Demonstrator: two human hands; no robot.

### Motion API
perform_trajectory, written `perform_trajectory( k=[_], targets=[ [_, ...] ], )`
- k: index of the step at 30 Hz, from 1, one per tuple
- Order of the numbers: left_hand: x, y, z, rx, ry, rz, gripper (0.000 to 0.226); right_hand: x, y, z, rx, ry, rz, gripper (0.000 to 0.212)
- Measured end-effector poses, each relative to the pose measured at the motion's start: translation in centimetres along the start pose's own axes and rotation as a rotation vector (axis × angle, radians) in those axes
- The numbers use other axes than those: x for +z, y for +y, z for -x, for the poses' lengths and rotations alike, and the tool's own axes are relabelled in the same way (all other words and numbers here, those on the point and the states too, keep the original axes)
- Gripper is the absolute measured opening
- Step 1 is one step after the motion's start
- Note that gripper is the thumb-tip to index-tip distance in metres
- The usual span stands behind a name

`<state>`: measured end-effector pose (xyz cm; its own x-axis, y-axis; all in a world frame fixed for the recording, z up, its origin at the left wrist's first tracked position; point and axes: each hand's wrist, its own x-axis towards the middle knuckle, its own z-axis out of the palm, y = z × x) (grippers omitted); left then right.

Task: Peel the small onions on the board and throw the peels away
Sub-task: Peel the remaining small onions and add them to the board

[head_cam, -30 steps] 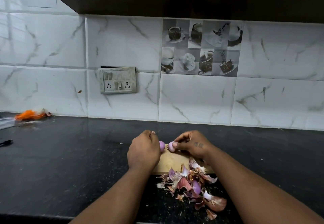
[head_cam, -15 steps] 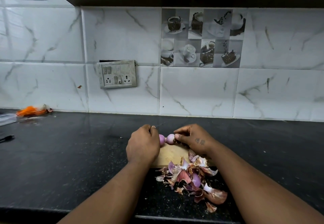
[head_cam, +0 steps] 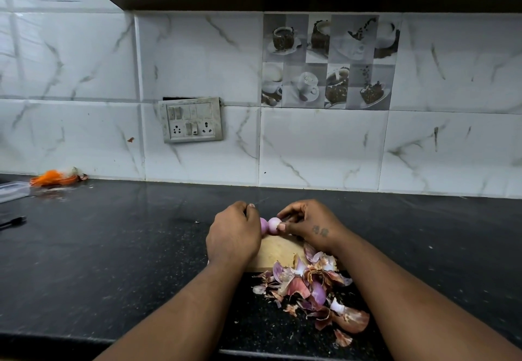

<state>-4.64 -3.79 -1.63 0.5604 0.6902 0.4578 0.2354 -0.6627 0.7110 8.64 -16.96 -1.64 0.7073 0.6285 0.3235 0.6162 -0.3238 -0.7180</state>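
Two small peeled purple onions touch each other above the far edge of the wooden board (head_cam: 278,250). My left hand (head_cam: 234,236) is closed around the left onion (head_cam: 263,224), most of which it hides. My right hand (head_cam: 308,225) pinches the right onion (head_cam: 274,225) between thumb and fingertips. A heap of purple and brown peels (head_cam: 310,284) lies on the board's near edge and spills onto the black counter (head_cam: 113,247) toward me.
White marble-look tiles with a switch and socket plate (head_cam: 192,119) form the back wall. At the far left lie orange scraps (head_cam: 53,177), a clear plastic box (head_cam: 12,191) and a black pen (head_cam: 12,221). A dark cabinet hangs overhead.
Both hands keep the same hold on the two onions. The camera has tilted slightly, so the scene sits a little lower than 0.5 s ago.
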Motion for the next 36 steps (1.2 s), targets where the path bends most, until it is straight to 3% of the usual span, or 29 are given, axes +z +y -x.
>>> perform_trajectory(
  k=[16,36],
  targets=[
    [-0.06,0.14,-0.04,-0.013,-0.009,-0.013,0.037,0.41,0.50,-0.54,-0.017,0.017,-0.041,0.026],
    [-0.17,0.19,0.07,-0.037,-0.017,-0.006,0.035,0.18,-0.32,-0.11,0.006,0.073,-0.039,0.011]
  ],
)
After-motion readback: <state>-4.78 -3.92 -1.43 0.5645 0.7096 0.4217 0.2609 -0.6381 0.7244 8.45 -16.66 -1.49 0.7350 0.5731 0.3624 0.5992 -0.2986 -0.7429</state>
